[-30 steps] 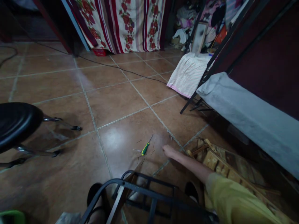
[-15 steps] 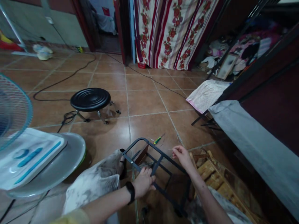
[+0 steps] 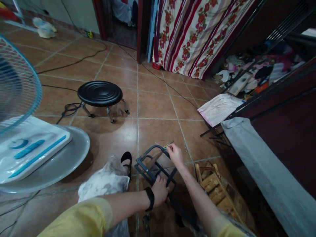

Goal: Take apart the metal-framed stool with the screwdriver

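A black metal frame (image 3: 148, 157) lies on the tiled floor in front of me. My left hand (image 3: 160, 191), with a black band on its wrist, grips a near bar of the frame. My right hand (image 3: 174, 154) rests at the frame's far corner, fingers pinched shut, apparently on a thin nail. A green-handled screwdriver (image 3: 167, 145) lies on the floor just beyond that hand, with a few loose nails (image 3: 158, 144) beside it. A brown wooden piece (image 3: 155, 158) shows inside the frame.
A black round stool (image 3: 100, 93) stands ahead on the left. A fan's white base (image 3: 49, 158) and blue grille (image 3: 17, 89) fill the left side. A wooden crate (image 3: 212, 184) and a grey-covered cot (image 3: 266, 177) lie to the right. My foot in a black shoe (image 3: 126, 159) rests beside the frame.
My right hand came back from the nails on the floor, fingers pinched, to the frame's far corner. My left hand took hold of the frame. The view pulled back and tilted.
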`<move>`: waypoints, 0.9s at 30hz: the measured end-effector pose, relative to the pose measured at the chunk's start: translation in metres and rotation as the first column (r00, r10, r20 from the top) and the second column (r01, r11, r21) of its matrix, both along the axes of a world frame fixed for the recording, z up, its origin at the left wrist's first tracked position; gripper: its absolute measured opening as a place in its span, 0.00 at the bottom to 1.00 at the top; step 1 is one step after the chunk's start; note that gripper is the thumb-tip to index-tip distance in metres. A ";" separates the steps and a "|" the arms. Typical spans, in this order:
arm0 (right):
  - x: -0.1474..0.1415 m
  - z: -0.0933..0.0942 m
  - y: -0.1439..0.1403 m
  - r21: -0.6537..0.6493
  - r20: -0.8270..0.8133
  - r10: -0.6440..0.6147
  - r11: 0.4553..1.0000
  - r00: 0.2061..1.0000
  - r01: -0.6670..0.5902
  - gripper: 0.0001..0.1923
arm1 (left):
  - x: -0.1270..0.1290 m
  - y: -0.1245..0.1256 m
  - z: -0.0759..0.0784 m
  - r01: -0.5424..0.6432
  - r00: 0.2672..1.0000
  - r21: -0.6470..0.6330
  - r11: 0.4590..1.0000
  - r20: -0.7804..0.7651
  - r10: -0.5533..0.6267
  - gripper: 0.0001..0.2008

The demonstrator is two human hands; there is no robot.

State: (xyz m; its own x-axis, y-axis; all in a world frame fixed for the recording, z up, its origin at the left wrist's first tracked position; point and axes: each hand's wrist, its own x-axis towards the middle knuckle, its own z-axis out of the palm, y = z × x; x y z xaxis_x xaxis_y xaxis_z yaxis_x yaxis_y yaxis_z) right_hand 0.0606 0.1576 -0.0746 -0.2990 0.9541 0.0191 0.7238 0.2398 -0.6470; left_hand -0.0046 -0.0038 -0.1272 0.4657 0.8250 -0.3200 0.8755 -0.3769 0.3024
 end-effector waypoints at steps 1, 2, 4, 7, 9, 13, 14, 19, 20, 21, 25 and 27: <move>0.001 -0.002 0.002 0.004 0.017 -0.006 1.000 1.000 0.006 0.11 | 0.000 0.000 0.001 -0.008 1.000 0.007 1.000 0.011 0.008 0.24; 0.001 -0.004 0.003 0.006 0.029 -0.013 1.000 0.999 0.013 0.12 | -0.001 0.000 0.002 -0.015 1.000 0.013 1.000 0.019 0.015 0.23; 0.003 -0.008 0.004 0.000 0.034 -0.021 1.000 0.999 0.021 0.12 | -0.003 0.001 0.003 -0.019 0.999 0.010 1.000 0.033 0.018 0.22; 0.004 -0.014 0.004 -0.007 0.028 -0.017 1.000 0.999 0.018 0.12 | -0.004 0.000 0.002 -0.019 0.999 0.007 1.000 0.043 0.019 0.21; 0.003 -0.017 0.004 0.001 0.031 -0.016 1.000 0.999 0.016 0.12 | -0.002 -0.001 0.001 -0.024 0.999 0.020 1.000 0.041 0.023 0.22; 0.001 -0.023 0.004 0.010 0.052 -0.006 1.000 0.999 0.005 0.11 | 0.000 -0.002 0.000 -0.011 1.000 0.043 0.999 0.027 0.010 0.21; 0.002 -0.024 0.004 0.015 0.065 0.002 1.000 0.998 -0.003 0.11 | 0.000 -0.001 0.001 -0.005 1.000 0.042 0.999 0.028 0.004 0.21; 0.002 -0.025 0.003 0.036 0.131 0.043 0.998 0.990 -0.048 0.12 | 0.000 -0.001 0.001 0.014 0.999 0.028 1.000 0.034 -0.015 0.21; 0.002 -0.025 0.003 0.041 0.150 0.049 0.998 0.987 -0.056 0.11 | 0.001 -0.001 0.001 0.012 0.999 0.021 1.000 0.036 -0.013 0.20; 0.001 -0.025 0.002 0.048 0.173 0.059 0.996 0.983 -0.069 0.11 | 0.002 -0.001 0.001 0.008 0.999 0.014 1.000 0.042 -0.009 0.19; -0.002 -0.024 -0.001 0.063 0.265 0.111 0.989 0.958 -0.132 0.10 | 0.004 -0.001 -0.001 -0.027 0.998 0.009 1.000 0.059 0.027 0.16; -0.004 -0.025 -0.003 0.074 0.288 0.108 0.988 0.952 -0.134 0.10 | 0.003 -0.002 -0.001 -0.029 0.997 0.019 0.999 0.066 0.028 0.15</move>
State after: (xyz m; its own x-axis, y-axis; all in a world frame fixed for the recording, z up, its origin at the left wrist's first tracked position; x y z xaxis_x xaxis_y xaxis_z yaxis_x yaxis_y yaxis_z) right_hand 0.0567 0.1545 -0.0991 -0.4179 0.9085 0.0027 0.8353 0.3854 -0.3921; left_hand -0.0015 -0.0056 -0.1280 0.4614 0.8441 -0.2730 0.8644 -0.3585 0.3525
